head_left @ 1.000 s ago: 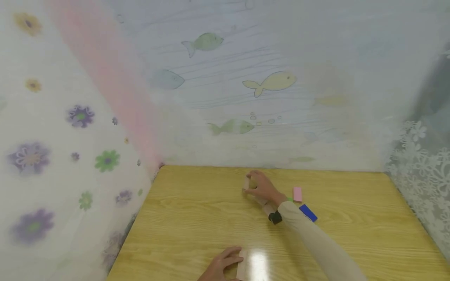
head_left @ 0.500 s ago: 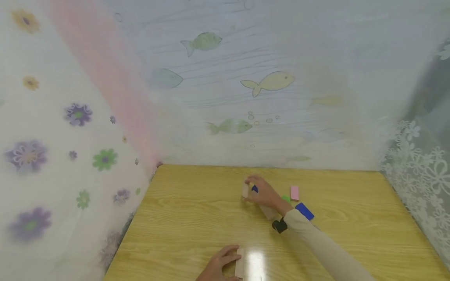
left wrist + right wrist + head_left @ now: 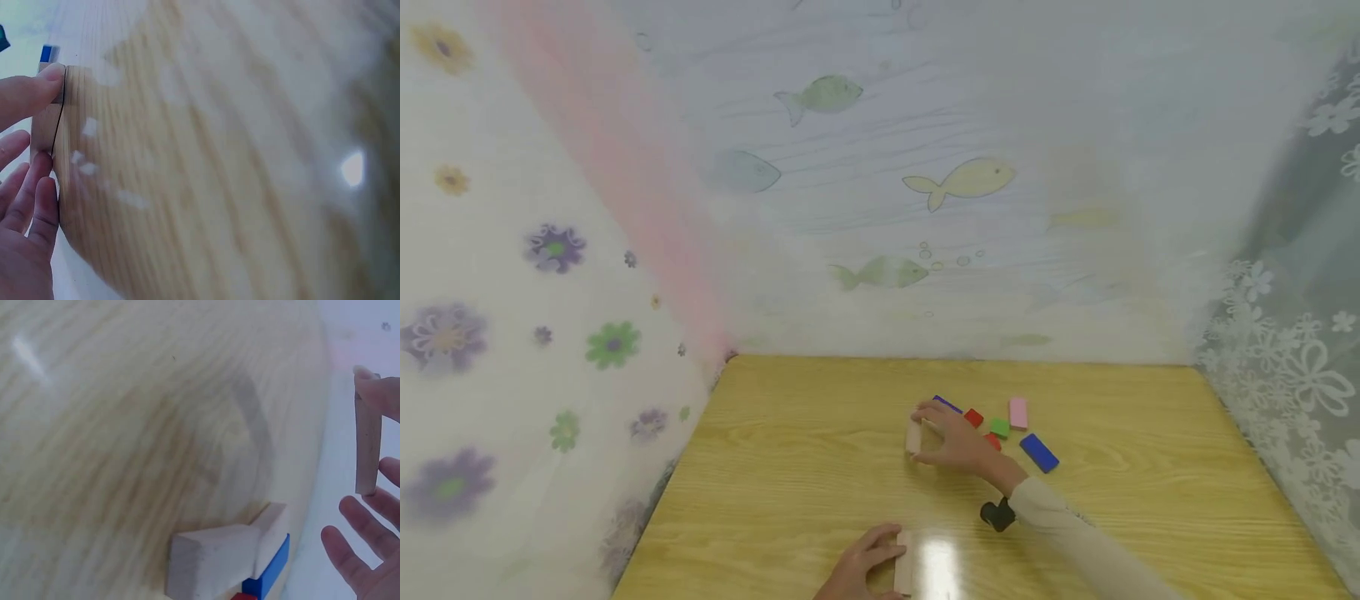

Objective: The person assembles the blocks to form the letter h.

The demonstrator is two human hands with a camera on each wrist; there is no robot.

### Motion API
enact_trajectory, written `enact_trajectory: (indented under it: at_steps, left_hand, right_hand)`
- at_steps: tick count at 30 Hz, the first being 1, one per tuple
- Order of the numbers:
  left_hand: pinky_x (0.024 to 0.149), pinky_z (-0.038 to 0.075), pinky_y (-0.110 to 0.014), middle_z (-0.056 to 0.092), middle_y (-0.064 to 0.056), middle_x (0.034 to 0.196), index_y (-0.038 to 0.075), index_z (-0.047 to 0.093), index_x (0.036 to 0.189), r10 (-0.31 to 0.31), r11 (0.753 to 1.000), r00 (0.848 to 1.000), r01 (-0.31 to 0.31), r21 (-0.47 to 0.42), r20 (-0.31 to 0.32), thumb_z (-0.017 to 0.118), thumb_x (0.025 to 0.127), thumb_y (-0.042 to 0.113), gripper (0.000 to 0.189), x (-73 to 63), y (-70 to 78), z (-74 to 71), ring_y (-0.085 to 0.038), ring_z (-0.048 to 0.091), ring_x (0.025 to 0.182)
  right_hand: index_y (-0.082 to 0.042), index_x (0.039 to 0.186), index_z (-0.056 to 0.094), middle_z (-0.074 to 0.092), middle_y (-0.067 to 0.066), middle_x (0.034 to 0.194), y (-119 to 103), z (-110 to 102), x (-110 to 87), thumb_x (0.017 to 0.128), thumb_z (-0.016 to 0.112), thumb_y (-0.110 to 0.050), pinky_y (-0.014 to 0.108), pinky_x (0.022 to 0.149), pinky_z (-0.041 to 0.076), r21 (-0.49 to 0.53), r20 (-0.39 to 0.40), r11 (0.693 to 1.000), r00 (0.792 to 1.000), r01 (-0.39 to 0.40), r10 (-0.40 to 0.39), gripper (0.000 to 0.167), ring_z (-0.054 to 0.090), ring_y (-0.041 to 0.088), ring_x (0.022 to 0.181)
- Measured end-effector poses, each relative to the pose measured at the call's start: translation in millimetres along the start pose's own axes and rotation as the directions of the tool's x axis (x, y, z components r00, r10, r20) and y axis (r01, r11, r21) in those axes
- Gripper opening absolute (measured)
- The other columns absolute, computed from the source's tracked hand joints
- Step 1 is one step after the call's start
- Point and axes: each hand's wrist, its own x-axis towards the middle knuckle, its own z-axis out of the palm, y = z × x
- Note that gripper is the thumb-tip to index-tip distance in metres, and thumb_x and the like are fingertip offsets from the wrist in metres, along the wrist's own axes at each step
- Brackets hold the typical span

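At the front of the table my left hand (image 3: 859, 568) holds a plain wooden block (image 3: 903, 564) by its two ends. In the left wrist view the thumb is at one end of this block (image 3: 45, 128) and a finger at the other. Farther back, my right hand (image 3: 961, 443) pinches a second wooden block (image 3: 913, 434) between thumb and fingers. This block (image 3: 369, 440) appears in the right wrist view off to the side of several others: two more wooden blocks (image 3: 215, 559), a blue block (image 3: 269, 572) and a red one (image 3: 244, 596).
Right of and behind the right hand lie a blue block (image 3: 947, 405), a red block (image 3: 973, 417), a green block (image 3: 999, 428), a pink block (image 3: 1018, 413) and another blue block (image 3: 1039, 452). A black wrist camera (image 3: 997, 514) sits below the right wrist. Printed walls border the wooden table (image 3: 775, 467).
My right hand has moved toward the front of the table with its wooden block, uncovering red, green and blue blocks. The left hand keeps its block almost in place. The head view has shifted slightly.
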Motion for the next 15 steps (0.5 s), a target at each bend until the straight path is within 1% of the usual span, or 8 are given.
enact_trajectory:
  at_steps: [1, 3, 6, 7, 10, 13, 15]
  left_hand:
    - [0.084, 0.054, -0.032, 0.054, -0.019, 0.123, -0.003, 0.067, 0.109, 0.002, 1.000, 1.000, -0.002, -0.002, -0.004, 0.080, 0.076, 0.030, 0.048, -1.2, -0.3, 0.1, -0.024, 0.061, 0.104]
    - [0.085, 0.054, -0.032, 0.054, -0.020, 0.123, -0.003, 0.067, 0.110, 0.005, 1.000, 1.000, -0.005, 0.003, -0.005, 0.080, 0.076, 0.030, 0.048, -2.6, -0.4, 0.6, -0.025, 0.061, 0.104]
    - [0.086, 0.054, -0.033, 0.054, -0.019, 0.125, -0.002, 0.067, 0.111, -0.016, 1.000, 1.000, 0.016, -0.003, 0.009, 0.080, 0.076, 0.030, 0.049, -3.2, 0.9, 1.0, -0.027, 0.060, 0.106]
    - [0.087, 0.054, -0.034, 0.054, -0.019, 0.125, -0.002, 0.066, 0.111, -0.030, 1.000, 0.999, 0.030, -0.008, 0.017, 0.080, 0.076, 0.030, 0.049, -3.1, 1.9, 0.7, -0.029, 0.060, 0.107]
    - [0.090, 0.052, -0.034, 0.052, -0.018, 0.129, -0.001, 0.065, 0.114, -0.100, 0.994, 0.994, 0.102, -0.036, 0.055, 0.079, 0.077, 0.031, 0.051, -2.7, 5.4, -0.9, -0.032, 0.057, 0.112]
    - [0.092, 0.051, -0.034, 0.050, -0.016, 0.133, -0.001, 0.064, 0.118, -0.170, 0.982, 0.981, 0.176, -0.062, 0.096, 0.077, 0.079, 0.031, 0.052, -2.5, 8.8, -3.5, -0.033, 0.054, 0.116]
    - [0.092, 0.051, -0.033, 0.048, -0.014, 0.135, 0.000, 0.063, 0.119, -0.207, 0.974, 0.971, 0.216, -0.071, 0.115, 0.077, 0.080, 0.031, 0.052, -2.8, 10.2, -4.9, -0.032, 0.053, 0.117]
  right_hand:
    - [-0.006, 0.125, 0.056, 0.045, 0.012, 0.139, -2, 2, -2.9, 0.078, 0.079, -0.029, 0.048, 0.098, 0.044, 0.009, 0.003, 1.000, 1.000, -0.011, 0.011, 0.057, 0.043, 0.031, 0.128]
    - [-0.007, 0.124, 0.057, 0.045, 0.013, 0.139, -4, 6, -8.4, 0.077, 0.079, -0.030, 0.047, 0.097, 0.046, -0.009, 0.002, 1.000, 1.000, -0.018, 0.018, 0.057, 0.044, 0.030, 0.127]
    - [-0.009, 0.123, 0.057, 0.048, 0.014, 0.137, -5, 11, -15.8, 0.076, 0.080, -0.032, 0.046, 0.095, 0.047, -0.046, -0.007, 0.999, 1.000, -0.008, 0.008, 0.057, 0.048, 0.028, 0.122]
    - [-0.009, 0.123, 0.058, 0.048, 0.014, 0.136, -5, 12, -18.1, 0.076, 0.080, -0.033, 0.047, 0.095, 0.047, -0.048, -0.014, 0.999, 1.000, -0.006, 0.005, 0.057, 0.049, 0.028, 0.122]
    - [-0.008, 0.123, 0.058, 0.047, 0.015, 0.137, -6, 16, -24.3, 0.076, 0.080, -0.033, 0.049, 0.097, 0.045, -0.019, -0.011, 1.000, 1.000, -0.010, 0.009, 0.058, 0.046, 0.029, 0.125]
    - [-0.008, 0.126, 0.057, 0.044, 0.016, 0.140, -8, 21, -29.4, 0.077, 0.079, -0.033, 0.050, 0.100, 0.042, 0.003, -0.001, 1.000, 1.000, -0.026, 0.026, 0.060, 0.041, 0.031, 0.130]
    - [-0.009, 0.127, 0.056, 0.044, 0.015, 0.141, -9, 25, -31.4, 0.077, 0.079, -0.034, 0.049, 0.100, 0.042, -0.007, 0.006, 1.000, 1.000, -0.027, 0.027, 0.061, 0.042, 0.031, 0.129]
